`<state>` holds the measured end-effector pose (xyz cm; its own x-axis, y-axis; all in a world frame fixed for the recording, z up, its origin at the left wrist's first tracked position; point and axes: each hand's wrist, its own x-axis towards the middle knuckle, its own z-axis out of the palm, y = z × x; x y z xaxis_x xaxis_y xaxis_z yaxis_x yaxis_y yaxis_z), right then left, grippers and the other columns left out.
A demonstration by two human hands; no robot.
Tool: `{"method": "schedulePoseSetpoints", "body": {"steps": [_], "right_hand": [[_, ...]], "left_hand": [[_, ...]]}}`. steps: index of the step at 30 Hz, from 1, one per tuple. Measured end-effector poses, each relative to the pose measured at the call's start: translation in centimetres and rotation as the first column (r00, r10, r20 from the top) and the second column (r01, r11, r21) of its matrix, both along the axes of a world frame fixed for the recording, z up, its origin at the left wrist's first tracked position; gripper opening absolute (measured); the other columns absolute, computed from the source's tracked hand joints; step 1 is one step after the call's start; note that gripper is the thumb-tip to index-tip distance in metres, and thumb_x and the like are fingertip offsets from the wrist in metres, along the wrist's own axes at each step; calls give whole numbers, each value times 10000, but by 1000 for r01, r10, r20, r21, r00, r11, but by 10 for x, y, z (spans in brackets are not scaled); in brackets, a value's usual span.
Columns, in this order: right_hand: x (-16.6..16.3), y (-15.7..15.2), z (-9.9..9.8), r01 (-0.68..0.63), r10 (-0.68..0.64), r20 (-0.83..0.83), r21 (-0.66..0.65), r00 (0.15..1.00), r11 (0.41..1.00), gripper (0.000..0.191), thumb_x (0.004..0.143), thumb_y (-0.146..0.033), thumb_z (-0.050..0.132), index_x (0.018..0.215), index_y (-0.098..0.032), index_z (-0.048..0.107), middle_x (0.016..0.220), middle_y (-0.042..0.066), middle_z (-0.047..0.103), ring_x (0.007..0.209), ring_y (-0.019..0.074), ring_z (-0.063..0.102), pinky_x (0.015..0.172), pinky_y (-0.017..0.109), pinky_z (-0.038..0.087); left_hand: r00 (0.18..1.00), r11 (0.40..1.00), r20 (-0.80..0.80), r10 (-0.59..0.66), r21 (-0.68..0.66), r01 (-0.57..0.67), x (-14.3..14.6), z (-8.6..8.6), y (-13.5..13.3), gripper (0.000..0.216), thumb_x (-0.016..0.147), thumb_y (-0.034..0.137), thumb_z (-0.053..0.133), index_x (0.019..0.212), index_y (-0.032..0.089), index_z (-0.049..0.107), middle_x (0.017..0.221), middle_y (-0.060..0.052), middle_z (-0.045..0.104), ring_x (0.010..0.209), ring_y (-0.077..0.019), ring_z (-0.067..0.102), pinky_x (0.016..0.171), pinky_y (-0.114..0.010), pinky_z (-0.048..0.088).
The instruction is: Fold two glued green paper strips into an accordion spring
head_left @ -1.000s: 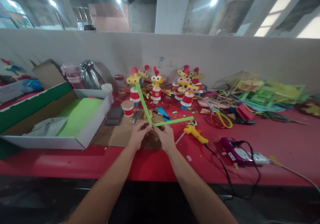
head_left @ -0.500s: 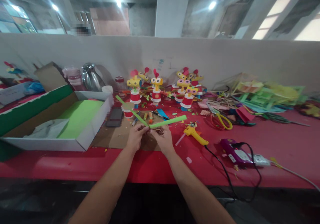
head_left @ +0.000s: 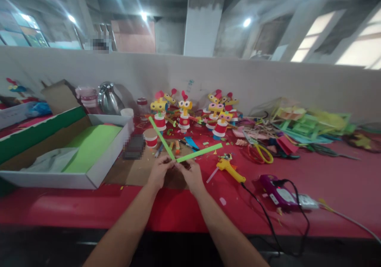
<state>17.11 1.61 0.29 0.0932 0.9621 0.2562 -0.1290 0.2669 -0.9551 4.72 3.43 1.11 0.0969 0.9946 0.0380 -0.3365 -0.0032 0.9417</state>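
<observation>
My left hand [head_left: 158,171] and my right hand [head_left: 190,173] meet above a brown cardboard sheet [head_left: 135,167] on the red table [head_left: 327,179]. Both pinch the joined ends of two green paper strips. One green strip [head_left: 160,138] slants up and to the left from my left fingers. The other green strip [head_left: 201,152] runs out to the right from my right fingers. The strips form a V with its corner between my fingertips.
A white box [head_left: 98,169] with green sheets lies at the left. Several paper-cup figures [head_left: 184,118] stand behind. A yellow glue gun [head_left: 229,169], yellow-handled scissors [head_left: 262,152], a purple device [head_left: 276,187] with cables, and paper scraps [head_left: 309,122] lie at the right.
The left strip swung down to the left from its steep first position, then rose a little. My hands stayed together on the strips' corner. The camera tilted slightly upward.
</observation>
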Motion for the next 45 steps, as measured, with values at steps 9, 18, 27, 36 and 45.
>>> {"method": "schedulePoseSetpoints", "body": {"steps": [9, 18, 27, 36, 45], "right_hand": [[2, 0, 1, 14, -13, 11, -28, 1000, 1000, 192, 721, -362, 691, 801, -204, 764, 791, 26, 742, 760, 216, 657, 724, 315, 508], [5, 1, 2, 101, -108, -67, -100, 992, 990, 264, 657, -402, 741, 801, -180, 741, 679, 15, 694, 621, 171, 578, 572, 265, 437], [4, 5, -6, 62, -66, -65, -63, 996, 996, 217, 701, -388, 704, 702, -173, 674, 635, -4, 628, 632, 157, 552, 629, 270, 425], [8, 9, -8, 158, -158, -16, -20, 987, 987, 199, 759, -396, 585, 694, -209, 562, 641, -31, 554, 616, 148, 508, 592, 257, 406], [16, 15, -18, 194, -194, 11, -8, 981, 981, 212, 732, -397, 638, 671, -211, 557, 647, -26, 549, 642, 152, 496, 607, 257, 410]], "left_hand": [[996, 998, 83, -33, -45, 37, 2, 0, -2, 224, 577, 310, 827, 681, 143, 721, 623, -8, 648, 594, -112, 550, 616, -228, 426], [993, 999, -118, 32, 48, -26, 2, -5, 0, 265, 625, 378, 794, 666, 134, 698, 613, -16, 652, 601, -133, 566, 592, -233, 418], [984, 993, -164, 68, 109, -50, 3, -9, 2, 276, 637, 392, 770, 722, 138, 702, 672, -29, 679, 652, -169, 603, 635, -264, 460], [978, 990, -184, 97, 118, -76, 26, 3, 0, 304, 625, 344, 750, 851, 146, 701, 747, -58, 705, 684, -183, 632, 638, -273, 489], [933, 966, -282, 224, 193, -173, 36, -12, 4, 246, 649, 374, 705, 592, 137, 674, 555, -7, 626, 572, -150, 541, 568, -249, 410]]}}
